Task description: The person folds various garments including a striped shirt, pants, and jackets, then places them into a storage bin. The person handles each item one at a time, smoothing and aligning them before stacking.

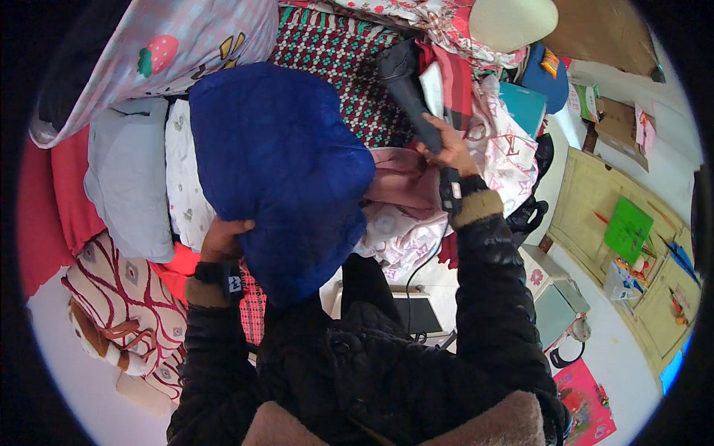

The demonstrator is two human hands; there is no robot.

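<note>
My left hand point(220, 238) grips the near left edge of a dark blue padded cloth item point(279, 139), with the thumb on top. The item spreads over the middle of the bed, and its near end hangs by my knees. In my right hand point(454, 146) is a dark grey handheld device point(410, 92), held by its narrow part, with the wider head pointing away from me. Its exact kind is unclear. A thin black cord point(414, 273) runs down from near my right wrist. Beneath that hand lies a dusty pink cloth point(404, 177).
Folded grey bedding point(131, 178) and white printed cloth point(184, 173) sit left. A patterned knit blanket point(362, 78) lies behind; a white-pink printed cloth point(505, 148) is right. Farther right stand a cream cabinet point(585, 189) and a greenish bin-like box point(555, 315).
</note>
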